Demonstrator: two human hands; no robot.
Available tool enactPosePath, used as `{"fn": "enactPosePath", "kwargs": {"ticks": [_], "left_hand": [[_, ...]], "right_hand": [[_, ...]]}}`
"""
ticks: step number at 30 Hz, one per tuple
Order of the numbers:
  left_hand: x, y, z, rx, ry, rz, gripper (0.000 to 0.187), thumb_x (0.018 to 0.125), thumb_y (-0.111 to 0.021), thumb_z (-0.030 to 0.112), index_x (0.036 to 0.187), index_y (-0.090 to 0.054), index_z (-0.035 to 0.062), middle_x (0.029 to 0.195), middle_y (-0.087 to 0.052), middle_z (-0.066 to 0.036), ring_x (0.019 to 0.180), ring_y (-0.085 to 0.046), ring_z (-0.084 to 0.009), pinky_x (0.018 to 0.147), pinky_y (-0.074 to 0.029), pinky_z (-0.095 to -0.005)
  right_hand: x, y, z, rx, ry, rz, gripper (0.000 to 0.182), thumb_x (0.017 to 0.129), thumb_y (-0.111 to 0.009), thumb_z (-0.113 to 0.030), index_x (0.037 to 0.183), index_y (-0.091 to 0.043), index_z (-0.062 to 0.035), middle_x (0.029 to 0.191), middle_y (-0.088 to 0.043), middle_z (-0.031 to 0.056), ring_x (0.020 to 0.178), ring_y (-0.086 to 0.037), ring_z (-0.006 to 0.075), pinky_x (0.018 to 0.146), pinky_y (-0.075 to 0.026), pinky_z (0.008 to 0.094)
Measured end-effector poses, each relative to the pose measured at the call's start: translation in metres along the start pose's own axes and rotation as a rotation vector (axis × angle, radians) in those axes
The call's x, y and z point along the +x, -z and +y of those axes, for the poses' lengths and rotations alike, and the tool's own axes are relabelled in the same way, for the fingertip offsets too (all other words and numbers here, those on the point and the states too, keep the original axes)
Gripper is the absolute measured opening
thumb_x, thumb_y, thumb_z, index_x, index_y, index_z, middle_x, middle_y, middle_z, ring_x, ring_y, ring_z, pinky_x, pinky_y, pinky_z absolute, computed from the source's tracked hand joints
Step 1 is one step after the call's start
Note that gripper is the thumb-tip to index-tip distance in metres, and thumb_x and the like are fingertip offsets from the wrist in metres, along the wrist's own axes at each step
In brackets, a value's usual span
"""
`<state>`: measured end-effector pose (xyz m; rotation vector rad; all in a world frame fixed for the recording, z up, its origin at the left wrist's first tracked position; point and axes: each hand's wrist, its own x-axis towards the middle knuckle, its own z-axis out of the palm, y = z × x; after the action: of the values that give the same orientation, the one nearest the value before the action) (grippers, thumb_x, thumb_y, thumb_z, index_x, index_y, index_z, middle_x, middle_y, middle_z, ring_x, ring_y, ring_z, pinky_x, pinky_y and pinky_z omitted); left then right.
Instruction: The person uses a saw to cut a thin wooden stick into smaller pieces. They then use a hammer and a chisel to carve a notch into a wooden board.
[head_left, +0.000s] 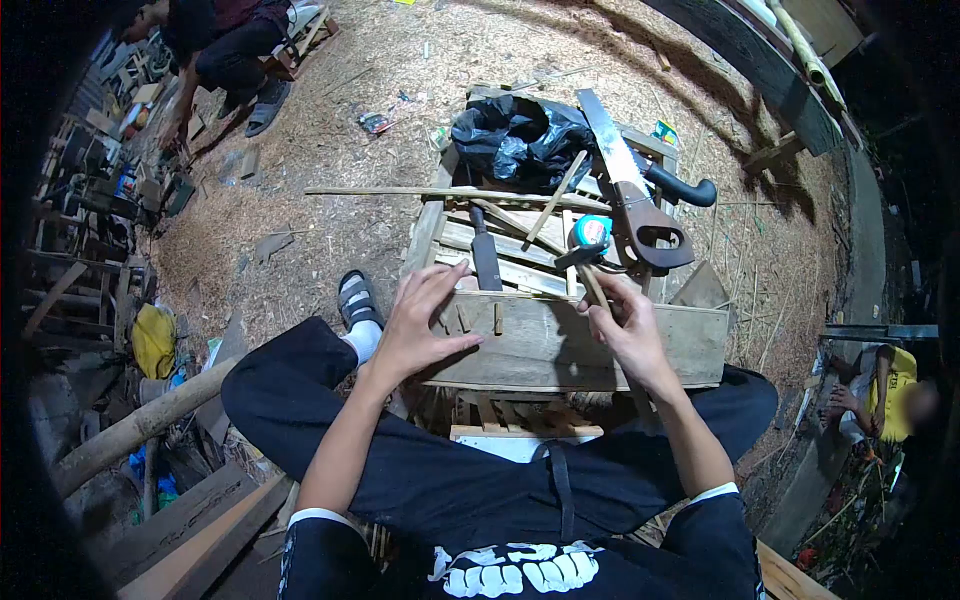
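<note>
My right hand (pixel 628 325) is closed around the wooden handle of a hammer (pixel 594 288), whose dark head is raised over the far edge of a wooden board (pixel 560 345). That board lies across in front of my lap. On its left part, my left hand (pixel 425 318) rests with thumb and fingers spread apart. Small wooden pegs (pixel 498 318) stand on the board just right of the left fingers. Behind the board, a chisel-like tool with a dark flat blade (pixel 485 258) lies on wood strips. A turquoise tape measure (pixel 592 232) sits close behind the hammer head.
A handsaw (pixel 655 235) leans across the right side of the wooden crate (pixel 425 235). A black plastic bag (pixel 520 140) fills its far end. One long stick (pixel 400 191) juts out left. A person (pixel 235 60) crouches at upper left; another person (pixel 885 395) is at far right.
</note>
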<state>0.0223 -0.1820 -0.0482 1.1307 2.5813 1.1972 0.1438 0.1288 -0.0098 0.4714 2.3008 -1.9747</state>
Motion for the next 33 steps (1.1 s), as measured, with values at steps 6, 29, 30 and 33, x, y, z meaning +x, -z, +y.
{"fn": "enactPosePath", "kwargs": {"ticks": [6,29,30,33], "left_hand": [[0.005,-0.016,0.009,-0.062,-0.145,-0.014,0.11,0.072,-0.093,0.026,0.165,-0.037,0.0061,0.13,-0.074,-0.004,0.12,-0.058,-0.0263,0.113,-0.037,-0.044],[0.008,-0.029,0.013,-0.069,-0.116,0.027,0.091,0.074,-0.092,0.018,0.156,-0.053,0.0121,0.125,-0.074,-0.008,0.121,-0.062,-0.0302,0.111,-0.043,-0.0441],[0.009,-0.029,0.012,-0.059,-0.143,0.055,0.09,0.074,-0.092,0.019,0.156,-0.054,0.0134,0.125,-0.075,-0.009,0.121,-0.063,-0.0295,0.111,-0.042,-0.0436],[0.006,-0.026,0.013,-0.05,-0.072,-0.052,0.09,0.076,-0.092,0.02,0.156,-0.053,0.0133,0.122,-0.076,-0.009,0.12,-0.066,-0.0276,0.112,-0.039,-0.0428]], "right_hand": [[-0.01,-0.019,0.005,-0.141,0.046,-0.019,0.049,0.103,-0.065,-0.01,0.15,-0.056,0.0014,0.108,-0.076,0.0106,0.084,-0.066,0.0107,0.072,-0.054,0.0271],[-0.03,-0.043,-0.016,-0.472,0.192,-0.144,0.054,0.101,-0.063,-0.008,0.154,-0.053,-0.0046,0.123,-0.071,0.0251,0.111,-0.071,0.0388,0.097,-0.054,0.0419],[-0.029,-0.045,-0.016,-0.452,0.217,-0.122,0.051,0.102,-0.063,-0.009,0.152,-0.054,-0.0036,0.123,-0.071,0.0259,0.112,-0.071,0.04,0.097,-0.054,0.0425],[-0.023,-0.048,-0.014,-0.406,0.234,-0.057,0.046,0.103,-0.062,-0.011,0.148,-0.058,-0.0013,0.123,-0.072,0.0276,0.112,-0.072,0.0411,0.097,-0.054,0.0436]]}}
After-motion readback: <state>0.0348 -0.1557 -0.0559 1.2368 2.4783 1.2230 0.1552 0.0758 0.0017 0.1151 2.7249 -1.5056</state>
